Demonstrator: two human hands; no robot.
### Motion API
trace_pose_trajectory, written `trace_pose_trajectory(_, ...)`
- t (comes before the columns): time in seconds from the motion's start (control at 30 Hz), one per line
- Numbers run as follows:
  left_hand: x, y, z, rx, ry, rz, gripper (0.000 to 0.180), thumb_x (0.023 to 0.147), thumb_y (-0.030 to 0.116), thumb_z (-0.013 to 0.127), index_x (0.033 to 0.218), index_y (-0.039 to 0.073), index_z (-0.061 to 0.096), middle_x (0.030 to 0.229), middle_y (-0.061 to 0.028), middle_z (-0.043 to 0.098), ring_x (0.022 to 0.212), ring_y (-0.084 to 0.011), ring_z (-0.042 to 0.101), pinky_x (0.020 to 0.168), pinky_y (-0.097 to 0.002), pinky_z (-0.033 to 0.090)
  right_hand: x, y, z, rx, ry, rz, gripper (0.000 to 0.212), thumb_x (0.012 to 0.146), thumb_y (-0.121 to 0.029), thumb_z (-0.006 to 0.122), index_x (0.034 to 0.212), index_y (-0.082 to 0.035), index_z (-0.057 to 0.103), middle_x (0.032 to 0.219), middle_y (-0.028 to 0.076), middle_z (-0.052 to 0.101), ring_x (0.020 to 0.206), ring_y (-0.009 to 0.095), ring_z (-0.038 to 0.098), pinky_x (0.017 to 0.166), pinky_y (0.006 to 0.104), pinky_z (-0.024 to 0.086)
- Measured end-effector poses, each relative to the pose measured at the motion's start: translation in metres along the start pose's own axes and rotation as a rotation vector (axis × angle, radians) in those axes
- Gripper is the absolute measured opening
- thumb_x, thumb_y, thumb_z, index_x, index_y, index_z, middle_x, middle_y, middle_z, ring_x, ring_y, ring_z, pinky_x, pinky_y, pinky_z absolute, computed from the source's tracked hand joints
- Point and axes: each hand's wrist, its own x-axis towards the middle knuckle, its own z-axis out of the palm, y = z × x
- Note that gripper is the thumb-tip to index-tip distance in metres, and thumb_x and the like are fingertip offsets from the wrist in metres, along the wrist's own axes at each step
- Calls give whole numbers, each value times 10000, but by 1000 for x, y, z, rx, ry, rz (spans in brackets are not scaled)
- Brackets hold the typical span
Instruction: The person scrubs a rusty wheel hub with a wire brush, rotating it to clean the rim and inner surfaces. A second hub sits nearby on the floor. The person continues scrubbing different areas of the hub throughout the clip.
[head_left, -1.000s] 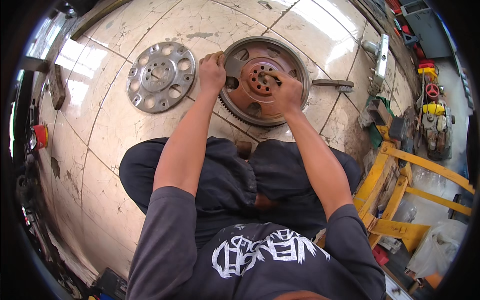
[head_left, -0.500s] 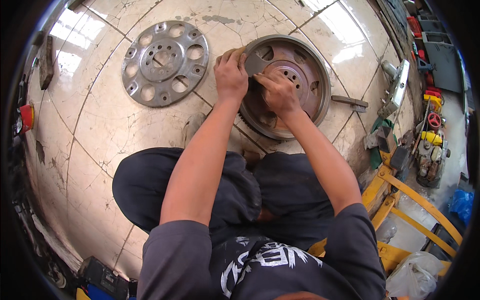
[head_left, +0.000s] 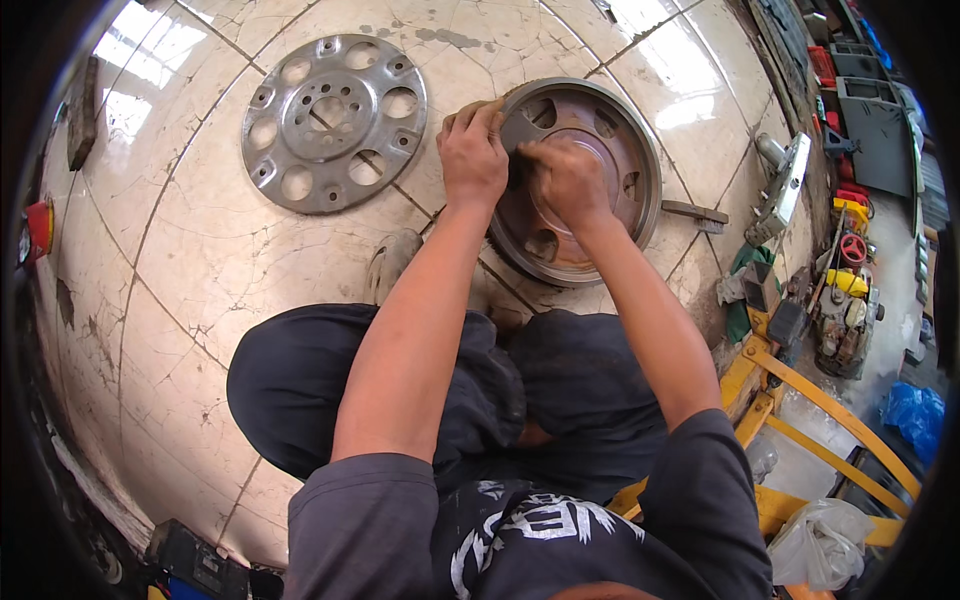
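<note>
A round flywheel with a toothed outer edge and a rust-brown face lies ahead of me on the tiles. My left hand is wrapped over its left rim, fingers curled and closed. Over the left part of the face, my right hand is closed, its fingers bent toward the wheel. A dark patch shows beneath those fingertips; whether it is a held pad or shadow is unclear. To the left lies a flat grey metal disc with large round holes, touched by neither hand.
A wire brush lies right of the flywheel. Farther right are a silver metal part, a yellow metal frame and a greasy machine with a red handwheel. A wooden block sits far left on the tiled floor.
My right hand has shifted slightly right over the flywheel's face, its fingers more curled. My left hand keeps to the rim. The whole view has shifted a little.
</note>
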Motion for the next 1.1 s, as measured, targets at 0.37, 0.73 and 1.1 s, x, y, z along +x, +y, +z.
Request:
trace_pose_trajectory(0.37, -2, -2, 3, 12, -12, -8, 226, 1032, 182, 630, 1215, 138, 756, 1213, -67, 723, 1151, -325, 631, 1024, -459, 465, 0, -1, 0, -11, -37, -78, 308, 849, 6, 596, 1064, -70, 804, 976, 175, 765, 956, 364, 723, 863, 457, 586)
trace_pose_trajectory(0.73, 1, -1, 5, 20, 12, 6, 223, 1024, 190, 639, 1206, 160, 764, 1199, -50, 728, 1145, -305, 637, 1023, -448, 457, 1, 8, -11, -11, -30, -69, 279, 850, -21, 628, 1046, -84, 816, 987, 178, 771, 902, 369, 733, 845, 452, 590)
trace_pose_trajectory(1.1, 2, 1, 5, 56, -8, 6, 217, 1028, 206, 632, 1193, 179, 771, 1196, -39, 734, 1149, -298, 637, 1034, -459, 441, 21, 16, -4, -45, 21, 12, 290, 836, -24, 667, 1071, -100, 820, 1014, 174, 775, 947, 356, 742, 881, 454, 595)
